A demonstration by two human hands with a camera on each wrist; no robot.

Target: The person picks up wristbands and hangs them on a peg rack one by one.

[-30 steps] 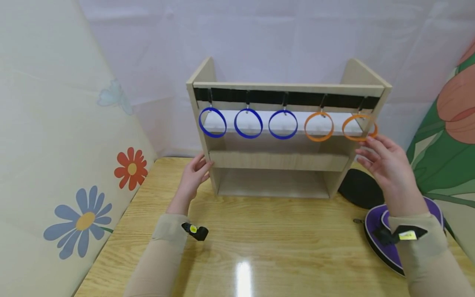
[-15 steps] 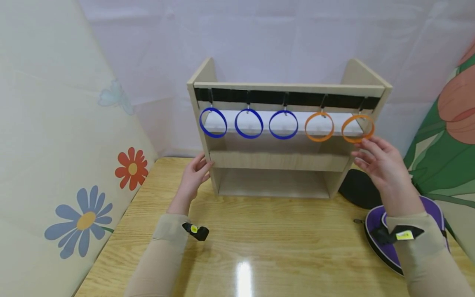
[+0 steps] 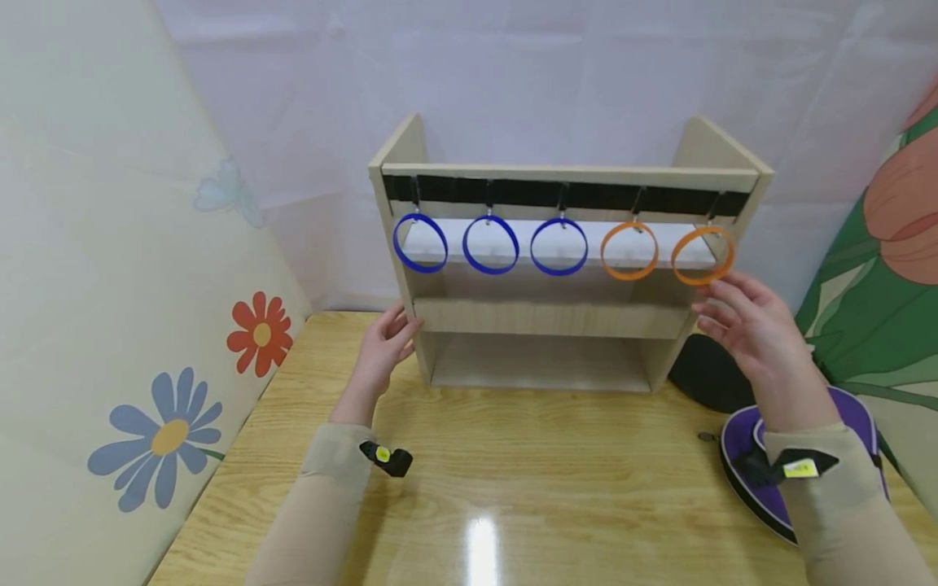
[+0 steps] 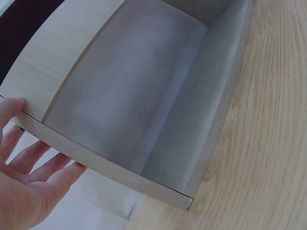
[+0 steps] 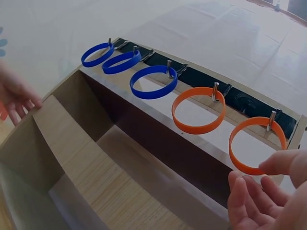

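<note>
Three blue wristbands (image 3: 491, 273) and two orange wristbands (image 3: 630, 275) hang from metal hooks on a black strip across a small wooden shelf unit (image 3: 572, 172). At the rightmost orange wristband (image 5: 231, 146), my right hand (image 3: 758, 330) pinches the lower edge lightly between thumb and index finger. That band is still on its hook. My left hand (image 3: 381, 350) rests against the unit's left side panel (image 4: 96, 163), its thumb on the front edge and the other fingers along the outer side.
A purple and black item (image 3: 762, 488), partly covered by the right forearm, lies on the wooden table (image 3: 528, 472) at right. A black rounded object (image 3: 711, 374) sits behind it. Flower-printed panels (image 3: 168, 435) flank the unit, with white cloth (image 3: 550, 81) behind.
My right hand has shifted slightly left and down. The rightmost orange wristband, stretched sideways earlier, now hangs rounder and further left. My left hand stays in place.
</note>
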